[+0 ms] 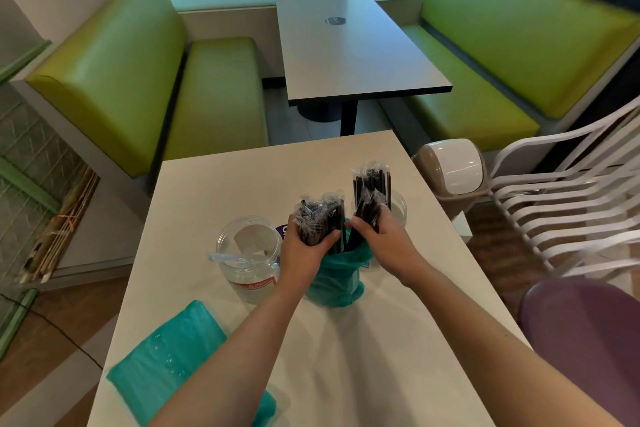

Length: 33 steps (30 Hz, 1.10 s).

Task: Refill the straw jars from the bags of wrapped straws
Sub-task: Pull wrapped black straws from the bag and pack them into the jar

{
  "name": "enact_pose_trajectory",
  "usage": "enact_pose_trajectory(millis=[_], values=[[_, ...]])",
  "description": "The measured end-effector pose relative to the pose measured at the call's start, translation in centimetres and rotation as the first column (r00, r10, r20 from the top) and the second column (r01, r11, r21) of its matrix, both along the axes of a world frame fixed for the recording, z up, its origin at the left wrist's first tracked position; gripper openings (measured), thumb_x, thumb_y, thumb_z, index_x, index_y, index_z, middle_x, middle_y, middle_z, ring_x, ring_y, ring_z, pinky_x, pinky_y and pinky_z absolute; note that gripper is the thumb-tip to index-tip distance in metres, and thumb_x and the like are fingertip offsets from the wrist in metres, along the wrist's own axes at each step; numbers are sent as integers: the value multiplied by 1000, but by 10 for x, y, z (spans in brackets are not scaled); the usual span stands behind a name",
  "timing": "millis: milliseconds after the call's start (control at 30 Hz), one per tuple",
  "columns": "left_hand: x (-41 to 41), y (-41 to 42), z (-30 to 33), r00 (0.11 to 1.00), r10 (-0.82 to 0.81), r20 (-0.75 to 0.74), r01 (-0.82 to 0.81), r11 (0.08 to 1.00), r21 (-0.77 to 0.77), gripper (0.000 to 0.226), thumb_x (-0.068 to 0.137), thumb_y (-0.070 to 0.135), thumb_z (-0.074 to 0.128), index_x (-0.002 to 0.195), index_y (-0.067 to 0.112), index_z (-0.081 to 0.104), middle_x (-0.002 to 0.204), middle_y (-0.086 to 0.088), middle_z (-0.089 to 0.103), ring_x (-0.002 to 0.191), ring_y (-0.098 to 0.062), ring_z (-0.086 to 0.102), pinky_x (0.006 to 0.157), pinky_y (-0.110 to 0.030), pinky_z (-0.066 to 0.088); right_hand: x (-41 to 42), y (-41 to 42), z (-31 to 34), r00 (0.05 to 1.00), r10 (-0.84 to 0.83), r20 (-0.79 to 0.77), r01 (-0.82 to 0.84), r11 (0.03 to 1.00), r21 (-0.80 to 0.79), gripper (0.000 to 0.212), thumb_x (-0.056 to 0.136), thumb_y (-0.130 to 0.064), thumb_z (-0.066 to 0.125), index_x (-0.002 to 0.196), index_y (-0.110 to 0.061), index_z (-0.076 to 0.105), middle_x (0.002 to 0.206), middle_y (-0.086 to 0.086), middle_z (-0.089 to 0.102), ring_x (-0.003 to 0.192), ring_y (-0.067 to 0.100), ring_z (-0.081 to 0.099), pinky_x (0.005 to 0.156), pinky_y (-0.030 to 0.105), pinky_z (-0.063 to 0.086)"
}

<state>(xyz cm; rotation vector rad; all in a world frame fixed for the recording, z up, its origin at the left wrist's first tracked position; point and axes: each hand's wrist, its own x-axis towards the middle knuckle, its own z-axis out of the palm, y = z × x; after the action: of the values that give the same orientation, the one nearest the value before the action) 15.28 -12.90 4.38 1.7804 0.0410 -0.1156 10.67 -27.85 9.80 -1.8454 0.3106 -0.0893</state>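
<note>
A teal plastic bag (334, 282) stands upright at the middle of the white table (363, 357), with black wrapped straws sticking out of its top. My left hand (304, 246) grips one bundle of wrapped straws (320, 220) above the bag's mouth. My right hand (375, 236) grips a second bundle (369, 208) just to the right. Left of the bag stands a clear plastic jar (247, 258) with a red label and one clear-wrapped item inside. Behind my right hand a second clear jar (398, 206) holds upright black straws (372, 180).
Another teal bag (169, 360) lies flat at the table's near left corner. A beige swing-lid bin (453, 173) stands off the table's right edge beside a white slatted chair (571, 204). A purple stool (585, 333) is near right. Green booth seats and a grey table (349, 45) lie beyond.
</note>
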Motion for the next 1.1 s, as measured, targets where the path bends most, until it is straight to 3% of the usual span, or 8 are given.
enact_pose_trajectory(millis=[67,133,300,467,567,667,767,1100], values=[[0,0,0,1000,0,1,0,1000,4,80,66,39,89,132,24,47,121,4,62,115,-17,59,101,-37,48,4,-3,8,999,-12,39,15,998,-68,21,96,-27,58,112,-13,60,97,-13,65,93,-3,59,84,19,48],[0,-1,1,1000,-2,2,1,1000,7,79,68,37,88,132,23,46,120,5,60,114,-15,57,100,-33,47,8,-8,21,997,-29,75,37,994,-100,22,97,-26,56,112,-11,60,91,-17,64,86,-12,57,77,8,42],[0,-1,5,1000,-8,-7,8,1000,2,77,71,33,87,134,21,45,117,7,56,111,-12,53,94,-25,42,16,-20,57,976,-103,194,118,991,-65,20,100,-23,52,115,-10,55,90,-4,70,79,-11,60,66,-2,39],[0,-2,3,1000,-7,-14,7,1000,-1,75,71,34,86,132,24,45,117,8,58,111,-13,55,98,-28,44,20,-33,94,920,-220,325,227,974,16,17,100,-24,50,115,-14,49,90,0,69,86,4,65,70,8,47],[1,-2,2,1000,-4,-28,3,1000,-22,73,69,35,87,129,25,46,116,7,60,112,-15,57,99,-30,47,25,-45,104,885,-292,363,311,950,6,15,100,-28,51,111,-19,48,90,0,70,90,11,66,84,28,49],[0,-2,3,1000,2,-31,-3,1000,-28,70,70,34,87,125,27,46,115,7,59,110,-15,57,97,-29,46,28,-52,105,861,-337,381,378,925,-35,20,100,-27,50,115,-14,48,88,-2,69,88,13,66,79,25,47],[0,-2,4,1000,4,-27,-4,1000,-22,69,70,33,87,125,27,46,114,8,59,109,-13,56,95,-27,45,32,-54,95,876,-341,342,405,904,-136,34,100,-29,50,126,-7,44,92,-3,69,86,12,63,72,23,44],[-3,-2,7,1000,5,-24,-5,1000,-8,76,70,33,87,133,21,46,115,9,58,109,-11,54,97,-26,43,37,-52,26,969,-249,0,227,881,-416,46,96,-29,60,134,-5,49,128,11,43,109,20,50,97,31,41]])
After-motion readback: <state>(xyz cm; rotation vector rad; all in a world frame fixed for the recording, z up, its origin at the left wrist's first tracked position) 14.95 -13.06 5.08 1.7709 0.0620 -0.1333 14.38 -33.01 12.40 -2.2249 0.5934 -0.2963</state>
